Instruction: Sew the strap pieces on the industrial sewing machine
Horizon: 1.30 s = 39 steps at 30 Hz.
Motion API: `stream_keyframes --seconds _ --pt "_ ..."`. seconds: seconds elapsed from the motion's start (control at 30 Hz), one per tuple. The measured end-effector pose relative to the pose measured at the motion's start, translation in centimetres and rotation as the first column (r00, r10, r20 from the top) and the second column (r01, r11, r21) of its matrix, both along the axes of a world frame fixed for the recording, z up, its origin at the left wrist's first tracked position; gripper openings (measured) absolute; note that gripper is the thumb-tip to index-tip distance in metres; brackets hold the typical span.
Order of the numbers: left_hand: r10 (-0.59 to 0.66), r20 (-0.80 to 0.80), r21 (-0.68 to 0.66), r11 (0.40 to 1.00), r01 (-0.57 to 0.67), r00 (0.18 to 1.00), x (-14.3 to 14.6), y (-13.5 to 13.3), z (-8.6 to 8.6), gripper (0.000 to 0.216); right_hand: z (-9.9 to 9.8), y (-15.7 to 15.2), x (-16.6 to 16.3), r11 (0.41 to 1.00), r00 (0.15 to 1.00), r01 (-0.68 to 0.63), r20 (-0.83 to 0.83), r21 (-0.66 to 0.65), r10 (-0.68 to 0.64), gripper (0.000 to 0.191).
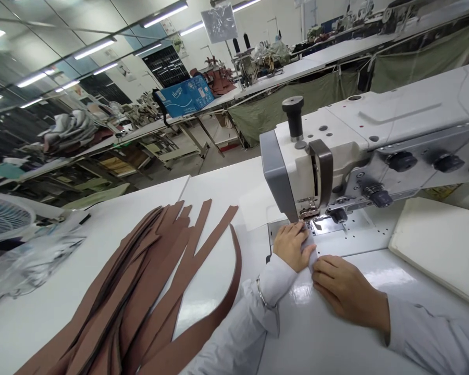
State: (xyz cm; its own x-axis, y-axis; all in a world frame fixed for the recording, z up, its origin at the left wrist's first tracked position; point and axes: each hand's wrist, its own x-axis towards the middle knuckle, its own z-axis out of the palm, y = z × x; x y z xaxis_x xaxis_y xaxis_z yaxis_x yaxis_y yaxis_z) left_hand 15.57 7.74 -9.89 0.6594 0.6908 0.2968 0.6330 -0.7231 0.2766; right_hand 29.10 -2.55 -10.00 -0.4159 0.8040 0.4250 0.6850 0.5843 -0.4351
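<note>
A narrow pale grey strip (311, 251) lies on the white sewing machine bed, its upper end close to the presser foot (316, 224). My left hand (291, 246) presses on this strip just left of the needle area, with the fingertips near the foot and the thumb across the strip. Lower and to the right, my right hand (346, 289) has its fingers curled together at the strip's near end. Part of the strip is hidden under both hands. The sewing machine head (297, 172) stands directly above.
A pile of long brown strips (140, 271) lies on the table left of my arm, one curling toward my sleeve. A white board (441, 250) sits at right. A fan (5, 219) and clear plastic (35, 265) are at far left. Other benches hold a blue box (185, 98).
</note>
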Motion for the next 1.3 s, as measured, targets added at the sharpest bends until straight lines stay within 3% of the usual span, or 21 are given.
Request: stream_keyframes --seconds 0.37,0.67,0.87,0.97,1.07,1.13,1.23,1.3 --pt "0.008 -0.039 -0.185 0.983 -0.015 0.999 -0.2 1.7 0.3 0.033 -0.2 -0.1 -0.7 1.000 0.999 -0.013 0.044 0.004 0.013 0.019" --pt "-0.003 -0.065 -0.314 0.949 -0.017 0.998 -0.5 3.6 0.9 0.031 -0.4 0.3 -0.6 0.998 0.993 -0.047 0.106 0.043 0.042 0.031" --pt "-0.003 -0.092 -0.232 0.972 -0.018 0.996 -0.2 4.0 0.6 0.029 -0.5 0.1 -0.4 0.994 0.989 -0.079 0.128 0.080 0.068 0.027" --pt "-0.044 -0.157 -0.128 0.992 0.024 0.987 -0.6 2.0 2.1 0.028 -0.5 0.1 -0.1 0.990 0.985 -0.108 0.141 0.091 0.094 0.027" --pt "0.005 -0.208 -0.035 0.999 -0.012 0.978 -3.9 -1.4 4.6 0.039 -0.5 0.1 0.0 0.987 0.980 -0.129 0.161 0.096 0.113 0.026" --pt "0.202 -0.299 0.042 0.979 -0.199 0.933 -7.7 -3.7 5.9 0.056 -0.7 0.1 0.0 0.985 0.978 -0.141 0.171 0.099 0.123 0.027" --pt "0.412 -0.547 0.103 0.897 -0.430 0.729 -13.8 -6.1 6.1 0.074 -0.9 0.0 0.0 0.984 0.980 -0.134 0.163 0.121 0.114 0.027" --pt "0.460 -0.651 0.103 0.842 -0.530 0.604 -16.8 -7.0 5.2 0.065 -1.1 0.0 0.0 0.982 0.983 -0.131 0.149 0.139 0.110 0.027"
